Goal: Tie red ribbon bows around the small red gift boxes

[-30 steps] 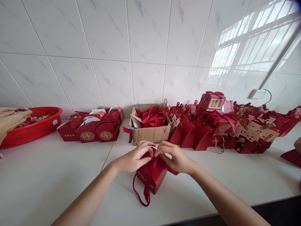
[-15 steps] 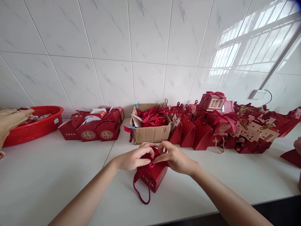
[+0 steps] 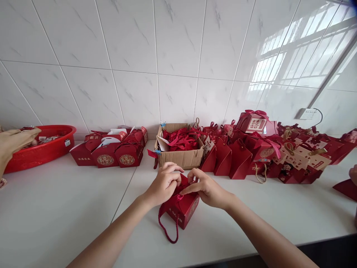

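A small red gift box [image 3: 182,212] with gold print stands on the white counter [image 3: 89,216] in front of me. A dark red rope handle [image 3: 169,234] hangs off its near side. Red ribbon [image 3: 178,199] lies tied or looped over the box top. My left hand [image 3: 166,183] is at the left of the top, its fingers curled in on the ribbon. From the right, my right hand [image 3: 208,188] pinches at the ribbon with thumb and forefinger. The fingertips partly hide the ribbon.
Behind the box sits a cardboard box [image 3: 180,159] of red ribbons. Finished-looking red boxes [image 3: 129,154] stand at left, beside a red basin [image 3: 41,154] with another person's hand [image 3: 18,143]. Red gift bags [image 3: 240,158] crowd the right. Another hand [image 3: 353,173] shows at the right edge.
My left hand has moved slightly up and left, its fingers curling more tightly at the ribbon. My right hand stays almost in place. The box has hardly shifted.
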Demonstrator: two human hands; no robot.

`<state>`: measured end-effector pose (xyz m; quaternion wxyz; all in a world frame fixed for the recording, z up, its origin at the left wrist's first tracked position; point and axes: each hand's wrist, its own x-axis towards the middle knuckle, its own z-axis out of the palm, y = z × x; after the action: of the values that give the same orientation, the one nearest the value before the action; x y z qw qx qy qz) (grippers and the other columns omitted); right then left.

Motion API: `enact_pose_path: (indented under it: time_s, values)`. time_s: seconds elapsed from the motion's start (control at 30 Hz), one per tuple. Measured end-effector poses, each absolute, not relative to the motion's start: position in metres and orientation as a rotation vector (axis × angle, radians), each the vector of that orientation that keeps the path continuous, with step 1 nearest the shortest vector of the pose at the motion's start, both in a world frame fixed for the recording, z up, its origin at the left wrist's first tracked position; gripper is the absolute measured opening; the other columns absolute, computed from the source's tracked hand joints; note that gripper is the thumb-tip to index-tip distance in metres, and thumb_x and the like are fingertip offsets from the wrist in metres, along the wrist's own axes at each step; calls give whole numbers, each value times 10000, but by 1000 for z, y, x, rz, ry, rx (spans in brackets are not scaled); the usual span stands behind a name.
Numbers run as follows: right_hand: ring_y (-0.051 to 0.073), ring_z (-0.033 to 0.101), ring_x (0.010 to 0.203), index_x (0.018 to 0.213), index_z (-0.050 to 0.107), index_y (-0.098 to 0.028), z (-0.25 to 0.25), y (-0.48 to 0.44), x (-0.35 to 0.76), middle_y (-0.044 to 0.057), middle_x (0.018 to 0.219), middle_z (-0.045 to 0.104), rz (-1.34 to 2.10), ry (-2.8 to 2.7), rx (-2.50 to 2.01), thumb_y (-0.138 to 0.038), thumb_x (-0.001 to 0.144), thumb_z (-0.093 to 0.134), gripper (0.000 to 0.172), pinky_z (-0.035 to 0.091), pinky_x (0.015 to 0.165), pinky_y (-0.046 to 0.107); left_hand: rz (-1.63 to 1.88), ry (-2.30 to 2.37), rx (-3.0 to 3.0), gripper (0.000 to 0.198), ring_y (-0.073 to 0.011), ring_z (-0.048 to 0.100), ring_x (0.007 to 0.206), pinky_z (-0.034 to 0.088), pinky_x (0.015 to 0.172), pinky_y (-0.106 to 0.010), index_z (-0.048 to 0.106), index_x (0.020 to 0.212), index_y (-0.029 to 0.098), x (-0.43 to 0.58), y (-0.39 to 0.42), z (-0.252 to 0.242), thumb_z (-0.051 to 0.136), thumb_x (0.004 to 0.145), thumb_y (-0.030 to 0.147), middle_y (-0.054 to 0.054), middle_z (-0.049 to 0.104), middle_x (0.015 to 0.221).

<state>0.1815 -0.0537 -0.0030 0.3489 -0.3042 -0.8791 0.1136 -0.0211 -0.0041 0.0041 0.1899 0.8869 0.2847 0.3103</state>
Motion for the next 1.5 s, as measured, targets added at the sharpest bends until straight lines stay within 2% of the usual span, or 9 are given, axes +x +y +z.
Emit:
enact_pose_path:
  time_s: [0.23, 0.47, 0.63, 0.77, 0.9, 0.97, 1.13, 1.3, 1.5]
  values:
    - [130, 484, 819, 1038, 717, -289, -6, -55, 182, 41, 892, 433, 377, -2243, -811, 97, 748, 365, 597, 443, 649, 239, 644, 772, 2232, 92, -245, 392, 1163, 326, 1009, -401, 419, 681, 202, -27, -5, 12, 425, 666, 112, -36, 581, 1151]
    - [136, 478, 810, 1058, 713, -287, -11, -55, 181, 42, 887, 427, 358, -2271, -835, 59, 786, 395, 543, 456, 681, 268, 622, 736, 2310, 121, -261, 350, 1203, 324, 1018, -419, 381, 704, 209, -29, -5, 9, 460, 679, 121, -65, 547, 1187]
    - [135, 480, 822, 1063, 712, -280, -15, -54, 180, 42, 890, 426, 377, -2266, -848, 82, 771, 386, 568, 454, 676, 258, 594, 625, 2168, 82, -263, 344, 1263, 287, 1060, -421, 511, 743, 201, -34, -4, 12, 459, 727, 138, -58, 517, 1281]
    - [127, 481, 806, 1046, 722, -262, -16, -54, 180, 41, 882, 426, 393, -2231, -828, 84, 778, 387, 551, 450, 659, 245, 681, 638, 2173, 107, -247, 467, 1150, 320, 1022, -389, 579, 766, 193, -34, -4, 12, 479, 778, 157, -68, 571, 1127]
    - [127, 481, 811, 1035, 725, -263, -14, -53, 179, 37, 875, 431, 377, -2226, -814, 110, 746, 386, 581, 444, 665, 246, 787, 617, 2112, 125, -200, 545, 948, 405, 887, -324, 558, 717, 180, -28, -7, 6, 464, 768, 115, -52, 590, 910]
    - [124, 478, 803, 1037, 724, -270, -13, -52, 179, 34, 872, 429, 376, -2230, -815, 117, 736, 383, 598, 441, 659, 242, 809, 635, 2071, 128, -181, 550, 878, 421, 827, -303, 553, 745, 179, -26, -8, 4, 452, 776, 107, -39, 585, 863]
    - [123, 490, 816, 1042, 720, -292, -14, -53, 179, 34, 875, 436, 382, -2224, -819, 113, 741, 376, 610, 448, 660, 236, 838, 641, 1973, 263, -149, 522, 787, 409, 760, -279, 537, 982, 200, -26, -8, 2, 422, 775, 87, 9, 554, 767]
    - [125, 500, 833, 1035, 721, -286, -14, -53, 178, 36, 887, 443, 376, -2213, -800, 99, 756, 369, 592, 460, 677, 242, 803, 568, 1954, 231, -153, 508, 790, 395, 729, -276, 568, 935, 184, -28, -7, 3, 465, 739, 119, -6, 560, 792]
    - [127, 487, 807, 1034, 719, -295, -17, -53, 179, 31, 869, 436, 318, -2231, -824, 73, 785, 384, 557, 453, 668, 251, 796, 569, 1825, 223, -136, 487, 696, 370, 662, -268, 551, 947, 175, -28, -9, 5, 494, 731, 167, 4, 559, 722]
